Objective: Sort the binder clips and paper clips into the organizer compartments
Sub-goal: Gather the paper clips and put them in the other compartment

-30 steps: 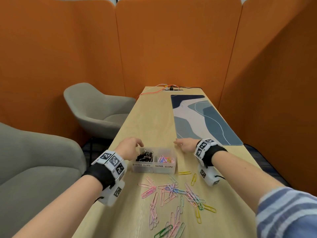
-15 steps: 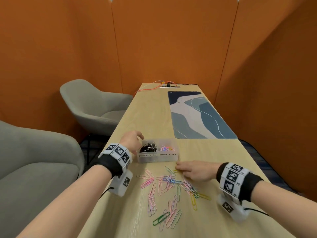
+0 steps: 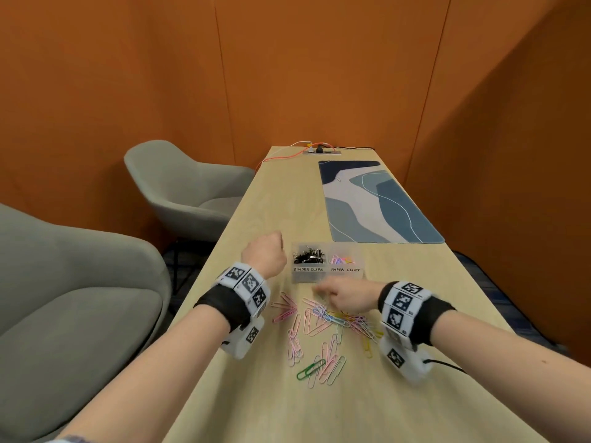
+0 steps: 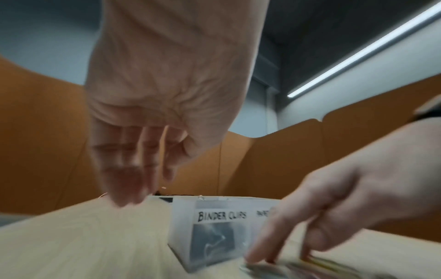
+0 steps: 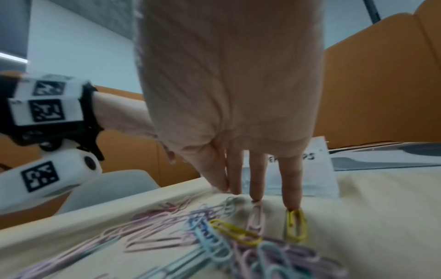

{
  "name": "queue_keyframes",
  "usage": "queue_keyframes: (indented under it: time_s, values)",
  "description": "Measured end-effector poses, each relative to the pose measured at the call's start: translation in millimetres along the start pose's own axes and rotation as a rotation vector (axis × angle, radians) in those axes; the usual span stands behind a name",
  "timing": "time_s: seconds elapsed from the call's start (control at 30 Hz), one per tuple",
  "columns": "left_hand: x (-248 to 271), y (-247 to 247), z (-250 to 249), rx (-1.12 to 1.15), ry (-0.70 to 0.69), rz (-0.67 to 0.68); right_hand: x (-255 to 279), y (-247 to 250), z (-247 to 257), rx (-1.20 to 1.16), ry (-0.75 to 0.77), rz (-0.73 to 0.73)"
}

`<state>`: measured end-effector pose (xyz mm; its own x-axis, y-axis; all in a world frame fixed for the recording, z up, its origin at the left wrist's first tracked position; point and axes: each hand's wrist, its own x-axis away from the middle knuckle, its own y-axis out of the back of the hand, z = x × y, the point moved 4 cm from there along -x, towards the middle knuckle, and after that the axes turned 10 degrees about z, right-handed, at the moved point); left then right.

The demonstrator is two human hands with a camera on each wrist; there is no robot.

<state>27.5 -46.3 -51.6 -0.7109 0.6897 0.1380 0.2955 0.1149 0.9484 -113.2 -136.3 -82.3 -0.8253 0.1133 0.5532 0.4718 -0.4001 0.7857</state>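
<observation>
Right hand (image 5: pixel 229 117) reaches down with straight, slightly spread fingers, tips pressing loose paper clips (image 3: pixel 323 327) scattered on the near worktop (image 3: pixel 256 394); one fingertip sits on a yellow clip (image 5: pixel 296 224). Left hand (image 3: pixel 265 255) hovers just left of the organizer (image 3: pixel 327 276), fingers extended and relaxed, holding nothing. Organizer labels read "BINDER CLIPS" (black clips inside) and "PAPER CLIPS". Beyond lies a blue patterned mat (image 3: pixel 377 203).

Pastel pink, blue, lilac and yellow paper clips (image 5: pixel 238 236) lie below the right hand's fingertips (image 5: pixel 292 204), one yellow clip (image 5: pixel 296 226) at the outermost tip. Beyond the fingers, a frosted organizer (image 3: pixel 327 276) bears black hand lettering, black binder clips (image 3: pixel 309 255) inside.
</observation>
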Motion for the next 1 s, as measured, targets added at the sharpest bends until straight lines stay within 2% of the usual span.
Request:
queue_keyframes:
  time_s: [0.1,0.17,0.23,0.33,0.43,0.53,0.63,0.8,1.0]
  values:
    - [24,-20,5,-0.172,0.065,0.231,1,-11,10,0.053,0.028,0.036]
    - [35,-37,9,-0.169,0.073,0.388,9,-19,9,0.044,0.061,0.043]
    - [41,-48,8,-0.12,0.062,0.459,24,-22,3,-0.027,0.071,0.006]
    - [45,-55,-6,-0.054,-0.01,0.473,42,-15,-18,-0.117,-0.035,-0.135]
    - [54,-58,-27,0.022,-0.107,0.496,49,-17,-41,-0.13,-0.222,-0.16]
    - [66,-54,-43,0.054,-0.168,0.526,49,-27,-42,-0.174,-0.204,-0.131]
    - [77,-47,-36,0.036,-0.13,0.501,56,-31,-41,-0.265,-0.204,-0.137]
    - [106,-58,-14,-0.146,0.005,0.756,71,-49,-44,-0.241,-0.333,0.006]
    - [86,-70,-26,-0.13,-0.074,0.629,43,-49,-24,-0.099,-0.28,-0.082]
